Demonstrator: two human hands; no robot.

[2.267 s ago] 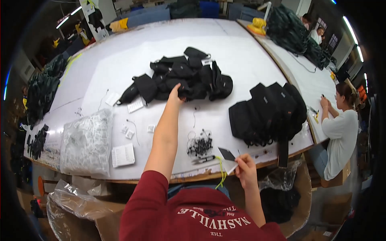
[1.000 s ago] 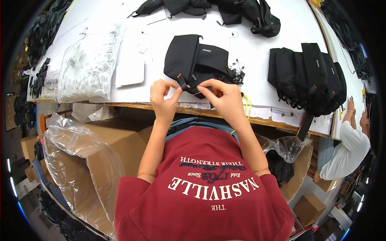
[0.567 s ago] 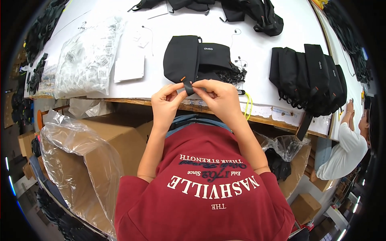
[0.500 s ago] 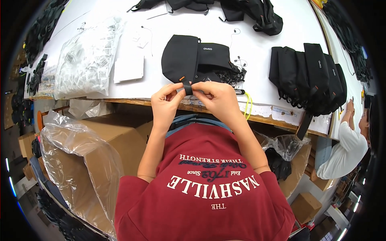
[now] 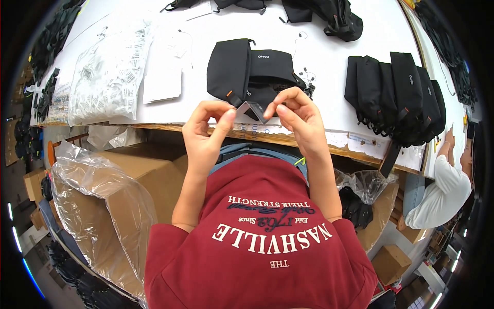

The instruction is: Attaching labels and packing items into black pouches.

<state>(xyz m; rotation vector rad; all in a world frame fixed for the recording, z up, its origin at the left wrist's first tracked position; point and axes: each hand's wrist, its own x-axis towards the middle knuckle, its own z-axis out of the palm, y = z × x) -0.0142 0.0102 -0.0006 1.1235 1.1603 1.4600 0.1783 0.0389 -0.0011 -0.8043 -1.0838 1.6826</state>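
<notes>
A black fabric bag (image 5: 226, 69) with a small orange tab lies on the table before me, a second black bag (image 5: 270, 66) overlapping its right side. Between my hands at the bag's near edge is a small folded tag (image 5: 256, 111), one face pale and the other dark. My left hand (image 5: 206, 134) pinches it at its pale edge with thumb and index finger. The curled fingers of my right hand (image 5: 302, 121) are at its dark side; whatever lies between their tips is too small to make out.
Several black bags (image 5: 396, 98) are lined up at the right. White cards (image 5: 162, 85) and a clear plastic sack of small packets (image 5: 110, 77) lie left. More black bags (image 5: 329, 18) are at the far edge. Plastic-lined cardboard boxes (image 5: 98, 216) stand below. A person (image 5: 440, 190) works at right.
My hands have moved apart, the right one going right and up. The black strap end between my fingers has been let go, and the folded tag now shows there. The yellow-green cord has left the table edge.
</notes>
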